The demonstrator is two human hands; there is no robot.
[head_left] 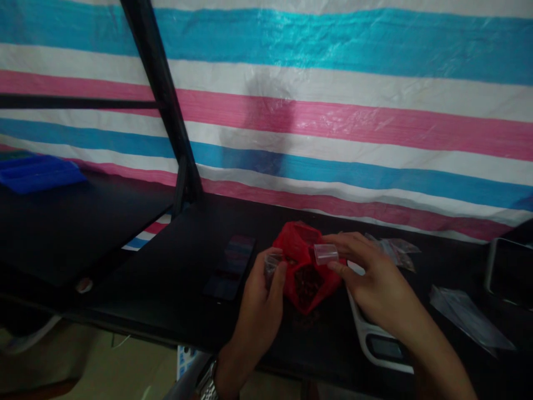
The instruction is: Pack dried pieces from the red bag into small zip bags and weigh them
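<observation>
Your right hand (370, 275) is pinching a small clear cup (326, 254) between thumb and fingers, while your left hand (263, 300) is curling around a crumpled clear bag (272, 265). Between them the red bag (289, 236) is sitting on the black tabletop (166, 300), its mouth gaping upward and showing dark pieces (307, 284), though in this dim light you can't be sure what they are. The cup is looking light, thin-walled and fairly stiff; its smooth side is probably slippery, so a gentle grip around the wall should serve better than a hard squeeze, which could crack it. The red bag is looking soft and likely to sag, so its rim is the better place to take hold, with the weight probably lying in the pieces. To the left of your left hand a dark phone (230, 268) is lying flat. Under your right hand and wrist a pale scale (385, 347) is sitting partly hidden, crowding the space there, and clear packets (470, 316) are lying beyond it to the right. Past your right fingers another clear packet (400, 250) is resting near the striped sheet (353, 122).
</observation>
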